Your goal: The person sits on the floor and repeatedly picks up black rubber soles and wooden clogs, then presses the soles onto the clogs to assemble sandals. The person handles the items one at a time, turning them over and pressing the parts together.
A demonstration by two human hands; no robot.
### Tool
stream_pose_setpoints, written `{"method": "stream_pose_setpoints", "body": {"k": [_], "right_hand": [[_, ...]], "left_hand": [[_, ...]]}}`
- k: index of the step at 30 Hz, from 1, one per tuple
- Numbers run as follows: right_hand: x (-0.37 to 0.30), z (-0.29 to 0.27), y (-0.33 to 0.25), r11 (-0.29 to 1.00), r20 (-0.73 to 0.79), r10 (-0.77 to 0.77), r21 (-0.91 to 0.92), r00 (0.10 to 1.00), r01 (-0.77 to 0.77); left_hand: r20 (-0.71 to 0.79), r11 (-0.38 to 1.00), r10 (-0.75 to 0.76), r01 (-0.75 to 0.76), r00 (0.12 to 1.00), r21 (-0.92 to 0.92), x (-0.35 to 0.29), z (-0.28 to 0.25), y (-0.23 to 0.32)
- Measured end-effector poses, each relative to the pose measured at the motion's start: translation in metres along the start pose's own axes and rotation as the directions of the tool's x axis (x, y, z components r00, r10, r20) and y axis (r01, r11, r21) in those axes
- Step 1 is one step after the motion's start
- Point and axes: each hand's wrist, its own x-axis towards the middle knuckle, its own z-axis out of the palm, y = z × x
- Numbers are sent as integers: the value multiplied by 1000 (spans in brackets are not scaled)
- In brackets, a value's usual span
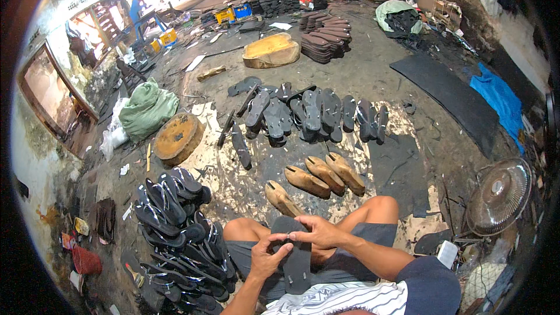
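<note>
- At lower centre, our left hand (265,258) grips a black sandal sole (294,256) lying on our lap.
- Our right hand (317,233) pinches its top.
- Wooden lasts (318,178) lie on the floor just above.

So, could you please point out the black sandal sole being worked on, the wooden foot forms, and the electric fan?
black sandal sole (297,265): head view, lower middle of its flat surface.
wooden foot forms (325,175): head view, middle form's top.
electric fan (499,195): head view, grille centre.

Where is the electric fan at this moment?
In the head view, the fan lies on the floor at the person's right, near the picture's right edge, beside the right knee and below the blue cloth.
</note>
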Motion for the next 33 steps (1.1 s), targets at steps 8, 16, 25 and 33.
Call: {"method": "stream_pose_setpoints", "body": {"k": [8,16,25,33], "right_hand": [[-13,19,-13,968,-142,-175,-207,974,143],[39,-4,-31,991,-203,-128,-58,971,119],[114,-133,118,481,-383,198,-764,902,-430],[70,-94,66,926,-348,262,353,900,-134]], "left_hand": [[-64,999,-26,24,998,-26,13,-4,-3],[159,628,-56,-89,986,773,-1,25,16],[-159,907,-238,161,958,-389,28,-41,7],[-354,980,-33,100,935,172,67,-55,-17]]}}
